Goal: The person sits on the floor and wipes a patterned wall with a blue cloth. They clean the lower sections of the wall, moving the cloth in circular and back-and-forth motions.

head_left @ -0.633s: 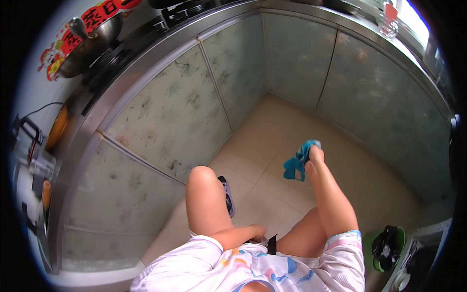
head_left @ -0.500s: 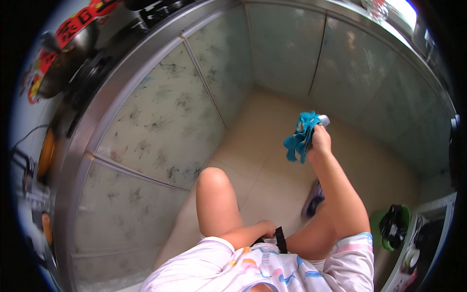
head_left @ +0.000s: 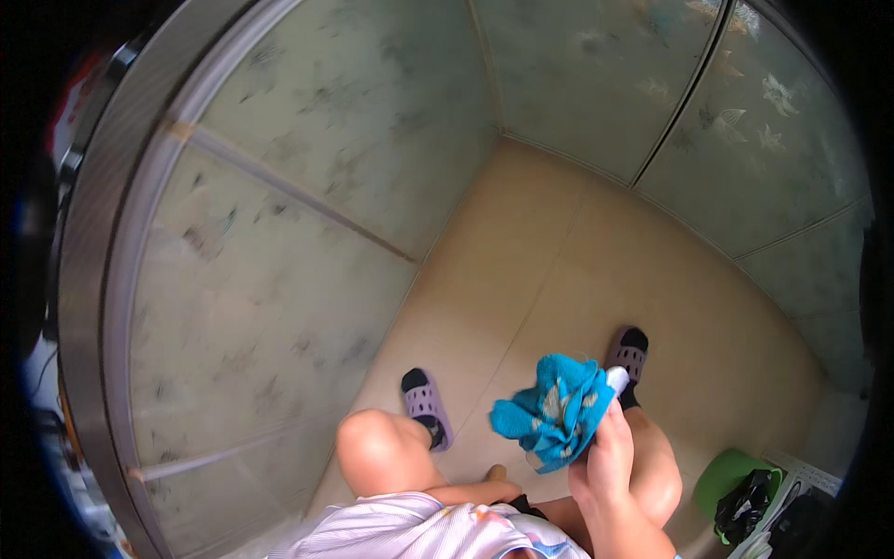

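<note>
Right hand (head_left: 607, 456) clenched around blue cloth (head_left: 551, 417) and white bottle (head_left: 616, 379), above bare tan floor (head_left: 559, 252). Cabinet doors (head_left: 307, 186) ahead-left. Green bin (head_left: 722, 475) right. Left hand's grip: cannot tell.

View: a single head-worn fisheye camera, the left of a side-by-side pair; no second view is shown.
Facing: steeply downward over the person's own body, toward the tan floor (head_left: 596, 279).
Nearness: the right hand (head_left: 610, 452) with its blue cloth (head_left: 554, 410) lies close under the lens at 5 o'clock; the slippered feet (head_left: 426, 405) sit farther below.
Surroundings: cabinet doors (head_left: 279, 270) fill 9 to 2 o'clock.
Distortion: straight edges bow toward the dark circular rim.
</note>
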`<move>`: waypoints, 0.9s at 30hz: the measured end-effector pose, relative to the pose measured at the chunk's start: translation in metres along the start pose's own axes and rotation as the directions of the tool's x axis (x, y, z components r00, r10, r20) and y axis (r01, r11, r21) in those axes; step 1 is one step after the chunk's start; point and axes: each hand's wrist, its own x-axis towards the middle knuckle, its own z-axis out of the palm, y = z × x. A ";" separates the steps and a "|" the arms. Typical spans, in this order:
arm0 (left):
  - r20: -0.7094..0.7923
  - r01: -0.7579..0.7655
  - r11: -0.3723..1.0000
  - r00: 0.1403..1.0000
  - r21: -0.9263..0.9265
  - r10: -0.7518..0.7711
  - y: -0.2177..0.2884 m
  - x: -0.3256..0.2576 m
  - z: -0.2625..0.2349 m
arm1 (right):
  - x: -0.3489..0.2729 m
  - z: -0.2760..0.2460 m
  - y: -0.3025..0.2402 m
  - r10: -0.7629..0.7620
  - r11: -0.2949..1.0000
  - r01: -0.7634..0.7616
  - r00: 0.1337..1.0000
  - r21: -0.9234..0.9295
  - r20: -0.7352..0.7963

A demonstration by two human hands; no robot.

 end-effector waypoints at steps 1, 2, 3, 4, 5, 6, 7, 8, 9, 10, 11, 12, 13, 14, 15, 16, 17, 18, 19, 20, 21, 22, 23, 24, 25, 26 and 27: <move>0.022 -0.030 0.999 0.999 0.019 0.029 -0.003 0.010 -0.006 | 0.008 0.004 -0.006 -0.006 0.996 0.012 0.998 0.092 -0.070; 0.050 -0.078 0.996 0.996 0.035 0.076 -0.006 0.027 0.000 | 0.018 0.002 -0.011 -0.016 0.999 0.019 0.998 0.048 -0.063; 0.086 -0.095 0.994 0.992 0.049 0.090 -0.015 0.029 -0.003 | 0.028 0.000 -0.016 0.002 1.000 -0.001 0.999 0.029 -0.034; 0.102 -0.107 0.992 0.990 0.064 0.101 -0.025 0.034 -0.005 | 0.039 0.003 -0.019 0.018 1.000 -0.017 1.000 0.005 -0.016; 0.104 -0.124 0.989 0.988 0.083 0.115 -0.030 0.042 -0.013 | 0.048 0.015 -0.028 0.001 1.000 -0.001 1.000 -0.012 -0.031; 0.097 -0.134 0.986 0.987 0.098 0.124 -0.032 0.049 -0.028 | 0.058 0.018 -0.038 -0.005 0.998 0.005 1.000 -0.060 -0.005; 0.092 -0.138 0.986 0.987 0.093 0.129 -0.033 0.053 -0.037 | 0.070 0.019 -0.043 -0.005 0.994 0.007 1.000 -0.109 0.025; 0.085 -0.130 0.986 0.989 0.104 0.122 -0.028 0.051 -0.045 | 0.079 0.017 -0.049 0.003 0.991 0.003 0.999 -0.131 0.047; 0.087 -0.121 0.988 0.990 0.092 0.113 -0.023 0.053 -0.055 | 0.088 0.017 -0.053 0.018 0.988 -0.006 0.997 -0.153 0.075; 0.084 -0.100 0.991 0.992 0.086 0.093 -0.024 0.045 -0.067 | 0.100 0.024 -0.059 0.038 0.985 -0.020 0.993 -0.171 0.107; 0.025 -0.099 0.987 0.995 0.127 0.097 -0.025 0.038 -0.074 | 0.108 0.034 -0.064 0.065 0.977 -0.037 0.990 -0.212 0.126; -0.032 -0.090 0.983 0.995 0.163 0.096 -0.027 0.030 -0.077 | 0.122 0.039 -0.063 0.095 0.978 -0.057 0.979 -0.203 0.182; -0.092 -0.064 0.977 0.992 0.202 0.084 -0.027 0.016 -0.083 | 0.139 0.045 -0.062 0.126 0.979 -0.079 0.961 -0.189 0.248; -0.167 -0.054 0.980 0.982 0.190 0.086 0.033 -0.012 -0.144 | 0.162 0.021 -0.084 0.071 0.974 -0.032 0.983 -0.226 0.168; -0.189 -0.010 0.992 0.981 0.129 0.035 0.031 -0.023 -0.151 | 0.173 0.028 -0.091 0.070 0.979 -0.027 0.976 -0.204 0.207; -0.167 0.044 0.995 0.986 0.093 -0.028 0.008 -0.043 -0.106 | 0.158 0.022 -0.059 0.063 0.990 -0.033 0.972 -0.135 0.225; -0.201 0.087 0.996 0.976 0.030 -0.079 0.009 -0.048 -0.122 | 0.171 0.032 -0.072 0.056 0.993 -0.024 0.960 -0.117 0.276; -0.202 0.118 0.993 0.973 0.031 -0.109 0.009 -0.043 -0.135 | 0.185 0.038 -0.085 0.047 0.989 0.000 0.949 -0.147 0.311; -0.230 0.118 0.993 0.966 -0.001 -0.115 0.014 -0.044 -0.143 | 0.196 0.040 -0.092 0.037 0.986 0.020 0.945 -0.167 0.326; -0.264 0.117 0.992 0.957 -0.037 -0.123 0.022 -0.043 -0.158 | 0.204 0.044 -0.107 0.027 0.981 0.043 0.937 -0.190 0.348; -0.291 0.108 0.992 0.949 -0.071 -0.124 0.031 -0.046 -0.169 | 0.206 0.045 -0.117 0.004 0.987 0.056 0.927 -0.150 0.376; -0.298 0.069 0.991 0.949 -0.113 -0.100 0.042 -0.048 -0.185 | 0.206 0.046 -0.131 -0.024 0.991 0.074 0.916 -0.110 0.401; -0.174 0.017 0.996 0.984 -0.091 -0.033 0.020 -0.054 -0.119 | 0.178 0.015 -0.080 -0.034 0.998 0.047 0.939 -0.030 0.343; -0.126 -0.012 0.994 0.992 -0.113 -0.003 0.013 -0.053 -0.109 | 0.168 0.017 -0.076 -0.057 0.998 0.045 0.914 0.039 0.402; -0.079 -0.044 0.990 0.996 -0.133 0.033 0.006 -0.053 -0.101 | 0.158 0.020 -0.073 -0.086 0.993 0.040 0.887 0.109 0.454; -0.027 0.008 0.982 1.000 -0.189 -0.014 -0.023 -0.052 -0.088 | 0.146 0.037 -0.063 -0.104 0.980 -0.004 0.842 0.198 0.529; -0.064 0.013 0.996 0.998 0.093 -0.007 -0.006 -0.072 -0.105 | 0.131 0.038 -0.065 -0.127 0.974 0.008 0.846 0.226 0.518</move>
